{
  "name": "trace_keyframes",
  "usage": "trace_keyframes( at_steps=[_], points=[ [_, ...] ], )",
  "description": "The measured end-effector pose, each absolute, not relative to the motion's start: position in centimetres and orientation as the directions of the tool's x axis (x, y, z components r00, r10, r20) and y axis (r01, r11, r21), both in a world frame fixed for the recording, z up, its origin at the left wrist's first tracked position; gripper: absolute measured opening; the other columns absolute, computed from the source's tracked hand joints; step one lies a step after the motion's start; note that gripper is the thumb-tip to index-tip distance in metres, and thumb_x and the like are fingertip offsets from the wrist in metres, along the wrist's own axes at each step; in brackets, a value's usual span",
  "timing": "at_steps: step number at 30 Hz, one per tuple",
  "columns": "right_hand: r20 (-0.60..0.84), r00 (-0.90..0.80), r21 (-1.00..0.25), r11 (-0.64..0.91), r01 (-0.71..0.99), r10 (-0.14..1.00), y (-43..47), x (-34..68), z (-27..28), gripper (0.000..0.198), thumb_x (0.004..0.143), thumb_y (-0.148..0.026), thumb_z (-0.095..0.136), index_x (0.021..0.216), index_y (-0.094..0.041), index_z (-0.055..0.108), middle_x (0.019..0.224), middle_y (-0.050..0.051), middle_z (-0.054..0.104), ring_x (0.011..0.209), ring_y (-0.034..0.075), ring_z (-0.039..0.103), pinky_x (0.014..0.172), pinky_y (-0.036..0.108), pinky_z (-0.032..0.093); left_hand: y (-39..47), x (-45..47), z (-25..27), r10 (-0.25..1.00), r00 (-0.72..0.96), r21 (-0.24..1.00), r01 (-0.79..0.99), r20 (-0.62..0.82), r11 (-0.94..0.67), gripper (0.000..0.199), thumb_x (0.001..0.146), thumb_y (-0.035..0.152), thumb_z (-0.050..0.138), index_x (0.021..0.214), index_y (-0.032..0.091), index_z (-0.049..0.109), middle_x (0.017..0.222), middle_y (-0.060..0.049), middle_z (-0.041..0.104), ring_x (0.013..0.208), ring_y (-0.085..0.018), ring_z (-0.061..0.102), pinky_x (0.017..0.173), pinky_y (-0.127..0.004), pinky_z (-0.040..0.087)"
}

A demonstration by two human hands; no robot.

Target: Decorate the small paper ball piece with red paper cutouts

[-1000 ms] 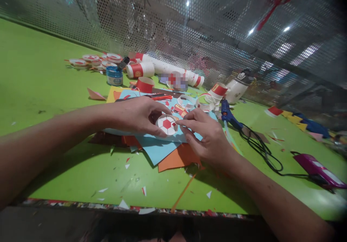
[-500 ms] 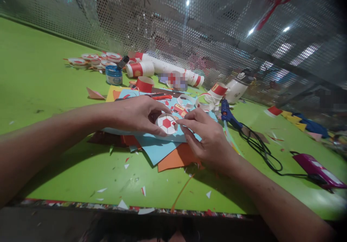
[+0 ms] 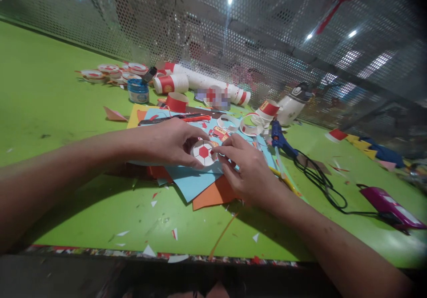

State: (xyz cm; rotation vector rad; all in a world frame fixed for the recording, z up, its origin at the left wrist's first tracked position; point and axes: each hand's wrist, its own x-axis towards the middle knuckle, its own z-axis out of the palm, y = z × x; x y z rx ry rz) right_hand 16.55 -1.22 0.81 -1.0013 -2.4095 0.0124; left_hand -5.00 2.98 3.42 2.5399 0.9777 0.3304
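Between my hands is a white paper disc (image 3: 203,153) with a red pentagon at its centre and dark lines, like a football; it looks like the base of a cut paper cup. My left hand (image 3: 168,143) is closed round its left side, thumb and fingers at the rim. At the disc's right edge, my right hand (image 3: 247,167) pinches a small red paper piece (image 3: 212,152), mostly hidden by the fingertips. Beneath lie light blue sheets (image 3: 190,182) and an orange sheet (image 3: 213,194). Cut white paper rings (image 3: 251,126) lie just beyond my right hand.
A blue glue gun (image 3: 282,140) with a black cord lies right, near a magenta device (image 3: 390,204). Behind are a blue-lidded jar (image 3: 138,91), paper cups (image 3: 171,84), round paper pieces (image 3: 108,70) and a white kettle-like container (image 3: 293,104). Paper scraps (image 3: 175,234) litter the green table (image 3: 100,218).
The fingertips of my right hand have shifted slightly over the disc's right edge and now cover more of the red piece. My left hand keeps its hold. The view has moved slightly.
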Motion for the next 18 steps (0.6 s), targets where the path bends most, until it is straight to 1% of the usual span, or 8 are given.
trace_keyframes(
  at_steps=[3, 6, 10, 16, 18],
  points=[
    [0.456, -0.579, -0.211, 0.714, 0.668, 0.676, -1.32, 16.42, 0.62, 0.027, 0.088, -0.009, 0.043, 0.099, -0.007, 0.067, 0.088, 0.013, 0.056, 0.078, 0.021, 0.054, 0.068, 0.035, 0.045, 2.78, -4.8, 3.51, 0.686, 0.724, 0.42, 0.602, 0.072, -0.679, 0.038, 0.079, 0.036, 0.061, 0.111, 0.016, 0.067, 0.076, 0.0, 0.065, 0.067, -0.014, 0.054, 0.06, -0.024, 0.037],
    [0.439, -0.564, -0.219, 0.692, 0.687, 0.699, -1.37, 16.28, 0.56, 0.028, 0.086, -0.008, 0.044, 0.102, -0.009, 0.067, 0.088, 0.012, 0.056, 0.076, 0.02, 0.053, 0.065, 0.033, 0.043, 2.84, -4.78, 3.41, 0.683, 0.727, 0.416, 0.602, 0.066, -0.681, 0.04, 0.077, 0.038, 0.062, 0.111, 0.016, 0.067, 0.075, 0.001, 0.065, 0.066, -0.013, 0.053, 0.058, -0.023, 0.036],
    [0.454, -0.528, -0.251, 0.672, 0.697, 0.717, -1.4, 16.07, 0.52, 0.028, 0.083, -0.007, 0.045, 0.097, -0.009, 0.069, 0.084, 0.01, 0.056, 0.07, 0.018, 0.051, 0.06, 0.031, 0.04, 2.89, -4.87, 3.29, 0.671, 0.737, 0.42, 0.585, 0.08, -0.694, 0.038, 0.078, 0.039, 0.06, 0.108, 0.017, 0.068, 0.075, 0.002, 0.065, 0.065, -0.012, 0.052, 0.059, -0.022, 0.036],
    [0.468, -0.516, -0.265, 0.671, 0.692, 0.717, -1.54, 15.89, 0.3, 0.026, 0.083, -0.006, 0.046, 0.095, -0.011, 0.068, 0.081, 0.008, 0.054, 0.071, 0.018, 0.05, 0.062, 0.031, 0.041, 3.22, -4.82, 3.12, 0.693, 0.719, 0.439, 0.603, 0.063, -0.666, 0.044, 0.074, 0.042, 0.065, 0.11, 0.017, 0.068, 0.073, -0.001, 0.066, 0.064, -0.015, 0.055, 0.057, -0.025, 0.037],
    [0.508, -0.504, -0.265, 0.684, 0.68, 0.698, -1.55, 15.97, 0.39, 0.026, 0.082, -0.005, 0.046, 0.095, -0.012, 0.068, 0.082, 0.008, 0.056, 0.073, 0.018, 0.051, 0.063, 0.032, 0.042, 3.42, -4.89, 3.03, 0.696, 0.715, 0.451, 0.6, 0.067, -0.661, 0.045, 0.074, 0.044, 0.066, 0.111, 0.018, 0.067, 0.074, -0.002, 0.067, 0.065, -0.016, 0.056, 0.058, -0.026, 0.038]
  ],
)
